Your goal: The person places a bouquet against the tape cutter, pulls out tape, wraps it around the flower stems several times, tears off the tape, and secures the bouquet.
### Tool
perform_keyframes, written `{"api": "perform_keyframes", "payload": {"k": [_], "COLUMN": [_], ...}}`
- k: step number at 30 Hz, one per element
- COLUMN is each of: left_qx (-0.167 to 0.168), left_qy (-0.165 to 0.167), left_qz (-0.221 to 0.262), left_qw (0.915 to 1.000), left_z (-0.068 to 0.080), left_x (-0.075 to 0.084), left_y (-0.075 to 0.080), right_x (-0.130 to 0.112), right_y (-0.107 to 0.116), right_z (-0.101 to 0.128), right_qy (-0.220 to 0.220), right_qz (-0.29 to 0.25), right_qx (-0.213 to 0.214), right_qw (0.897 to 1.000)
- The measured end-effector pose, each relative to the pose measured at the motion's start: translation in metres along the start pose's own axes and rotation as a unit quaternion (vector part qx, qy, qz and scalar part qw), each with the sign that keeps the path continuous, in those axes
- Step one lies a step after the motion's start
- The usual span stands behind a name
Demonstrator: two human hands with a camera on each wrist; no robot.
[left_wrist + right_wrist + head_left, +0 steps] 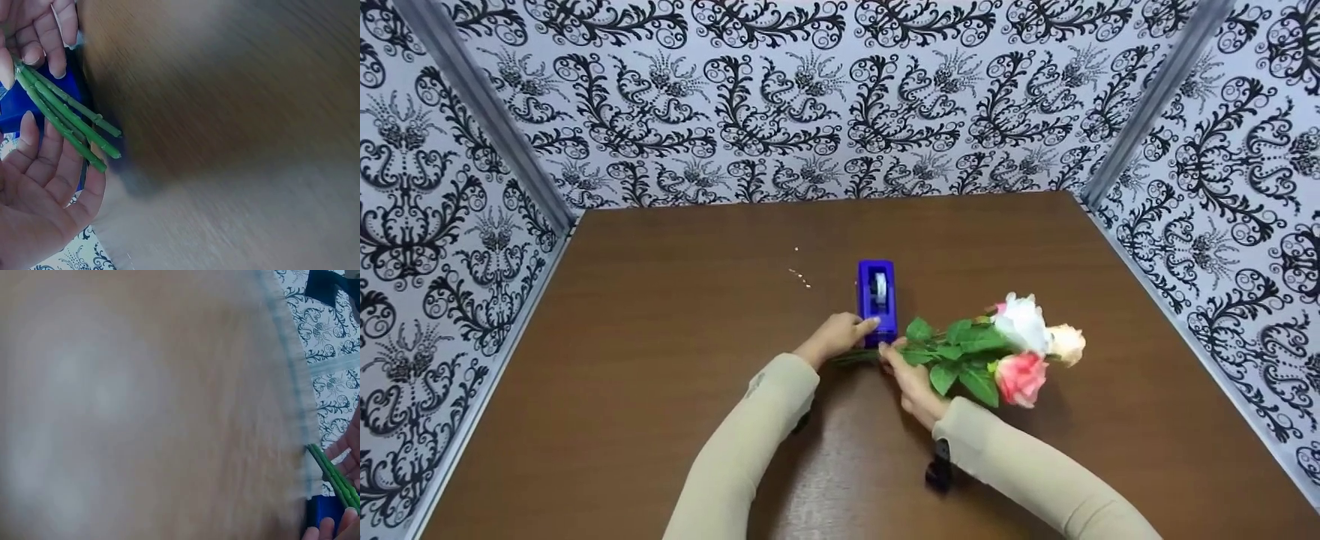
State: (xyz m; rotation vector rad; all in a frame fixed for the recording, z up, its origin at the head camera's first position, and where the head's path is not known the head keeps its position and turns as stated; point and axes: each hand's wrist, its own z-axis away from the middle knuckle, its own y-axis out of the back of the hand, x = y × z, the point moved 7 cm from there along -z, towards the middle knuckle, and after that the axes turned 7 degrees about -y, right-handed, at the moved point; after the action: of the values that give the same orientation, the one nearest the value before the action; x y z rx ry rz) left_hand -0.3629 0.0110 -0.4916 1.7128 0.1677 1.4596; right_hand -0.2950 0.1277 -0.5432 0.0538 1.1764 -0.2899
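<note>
- Gripping the green stems (885, 354), the right hand (911, 382) holds a bunch of flowers (1024, 349) low over the brown table (660, 337), its fingers curled round the stems just below the leaves (952, 352).
- The bunch lies roughly level, with the white, peach and pink blooms pointing to the person's right and the cut stem ends (101, 146) pointing left.
- The left hand (836, 336) rests against the near end of the blue tape dispenser (877, 296), fingers relaxed and mostly straight; it grips nothing.
- In the left wrist view, the stem ends pass between the two hands, in front of the blue dispenser.
- The dispenser stands on the table just behind the stems, with its roll of tape (879, 287) visible on top.
- A few small pale specks (801, 277) lie on the table to the left of the dispenser.
- Black-and-white patterned walls (810, 97) close in the table on three sides.
</note>
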Motion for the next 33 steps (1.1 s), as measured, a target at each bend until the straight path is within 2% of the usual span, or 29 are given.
{"api": "perform_keyframes", "payload": {"k": [6,10,12,14,16,18,20,22,25,29,33], "left_qx": [-0.011,-0.053,-0.093,-0.154,-0.203,-0.227,-0.215,-0.179,-0.136,-0.114,-0.083], "left_qy": [-0.005,-0.017,-0.023,-0.036,-0.053,-0.075,-0.103,-0.127,-0.155,-0.183,-0.194], "left_qz": [0.036,0.092,0.127,0.143,0.164,0.181,0.173,0.166,0.136,0.128,0.104], "left_qw": [0.9993,0.9942,0.9873,0.977,0.964,0.954,0.9557,0.9614,0.969,0.9681,0.9719], "left_z": [0.002,0.01,0.019,0.03,0.04,0.047,0.048,0.047,0.045,0.045,0.046], "left_x": [-0.006,-0.018,-0.022,-0.021,-0.015,-0.006,0.002,0.009,0.017,0.025,0.031], "left_y": [-0.002,-0.007,-0.011,-0.018,-0.026,-0.032,-0.034,-0.03,-0.025,-0.024,-0.024], "right_x": [0.009,0.006,-0.001,-0.013,-0.026,-0.038,-0.046,-0.048,-0.045,-0.043,-0.048], "right_y": [0.004,0.008,0.008,0.006,0.005,0.005,0.005,0.004,0.002,0.001,0.002], "right_z": [0.001,0.002,0.004,0.011,0.017,0.023,0.026,0.025,0.024,0.025,0.027], "right_qy": [-0.035,-0.041,-0.006,0.05,0.115,0.165,0.185,0.181,0.143,0.13,0.166], "right_qz": [0.026,0.048,0.06,0.058,0.057,0.048,0.031,-0.001,-0.035,-0.006,0.049], "right_qx": [0.002,-0.017,-0.047,-0.088,-0.13,-0.16,-0.174,-0.189,-0.202,-0.191,-0.153], "right_qw": [0.999,0.998,0.997,0.993,0.983,0.972,0.967,0.965,0.968,0.973,0.973]}}
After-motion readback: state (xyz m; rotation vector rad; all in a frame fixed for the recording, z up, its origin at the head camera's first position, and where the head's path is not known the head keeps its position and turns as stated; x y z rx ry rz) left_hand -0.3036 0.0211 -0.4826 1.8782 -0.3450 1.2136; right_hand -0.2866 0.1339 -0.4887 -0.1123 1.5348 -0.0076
